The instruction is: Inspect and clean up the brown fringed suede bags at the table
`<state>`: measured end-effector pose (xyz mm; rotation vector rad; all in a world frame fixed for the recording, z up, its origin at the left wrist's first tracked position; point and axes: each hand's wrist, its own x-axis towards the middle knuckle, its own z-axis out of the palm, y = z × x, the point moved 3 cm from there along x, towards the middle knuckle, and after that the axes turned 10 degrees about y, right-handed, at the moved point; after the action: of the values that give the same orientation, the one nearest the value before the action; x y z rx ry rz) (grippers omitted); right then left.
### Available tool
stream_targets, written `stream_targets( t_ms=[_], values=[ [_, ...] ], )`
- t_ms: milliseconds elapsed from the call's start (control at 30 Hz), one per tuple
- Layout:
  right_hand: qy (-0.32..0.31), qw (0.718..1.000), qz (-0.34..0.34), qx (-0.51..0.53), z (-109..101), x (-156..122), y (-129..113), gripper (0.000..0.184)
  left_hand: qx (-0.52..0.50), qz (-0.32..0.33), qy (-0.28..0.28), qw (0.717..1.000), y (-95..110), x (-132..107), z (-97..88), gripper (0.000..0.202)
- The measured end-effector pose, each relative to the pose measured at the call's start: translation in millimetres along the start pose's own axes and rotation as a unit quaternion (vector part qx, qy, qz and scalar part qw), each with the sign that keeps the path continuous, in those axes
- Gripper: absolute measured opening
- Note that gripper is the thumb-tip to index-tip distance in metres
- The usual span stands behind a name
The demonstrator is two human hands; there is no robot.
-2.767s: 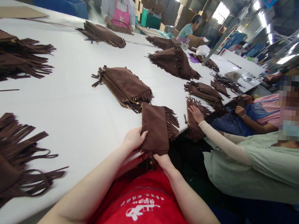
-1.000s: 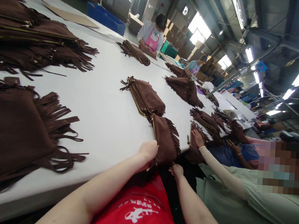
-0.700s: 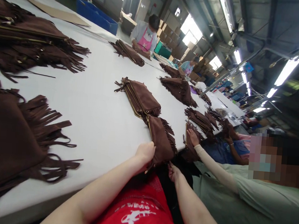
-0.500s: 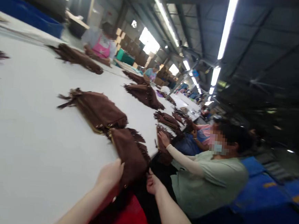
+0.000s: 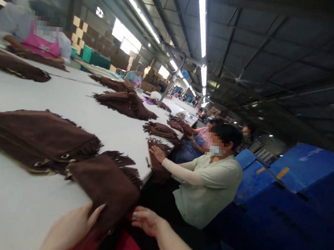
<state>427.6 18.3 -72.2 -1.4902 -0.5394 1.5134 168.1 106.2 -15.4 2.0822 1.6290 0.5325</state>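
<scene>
A dark brown fringed bag [image 5: 107, 185] hangs over the table's near edge toward my lap. My left hand [image 5: 75, 223] grips its left side, thumb lying on top and the other fingers hidden underneath. Beside the bag's lower right edge is my right hand [image 5: 146, 220], its fingers slightly bent and apart, holding nothing that I can see. Whether its fingertips touch the bag, I cannot tell. Further up the table lies a stack of brown fringed bags [image 5: 43, 134], with zips and metal rings along the near side; it meets the held bag's upper left corner.
The white table [image 5: 67, 98] runs into the distance, with more brown bags [image 5: 125, 102] on it. A co-worker in a pale green shirt [image 5: 205, 186] sits to my right, handling a bag. Across the table sits a person in a pink apron [image 5: 41, 46]. Blue bins [image 5: 305, 170] stand at right.
The view has swung right, so things appear further left. My right hand's fingers, pinched together at the bag's edge before, have loosened and spread. My left hand stays on the bag.
</scene>
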Motion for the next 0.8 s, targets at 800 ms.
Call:
stream_targets(
  t_ms=[800],
  values=[
    [-0.035,0.858,-0.231,-0.457,-4.4,-34.2,31.3,0.014,0.115,0.116,0.143,0.976,14.1,8.6,-7.3,0.055]
  ],
)
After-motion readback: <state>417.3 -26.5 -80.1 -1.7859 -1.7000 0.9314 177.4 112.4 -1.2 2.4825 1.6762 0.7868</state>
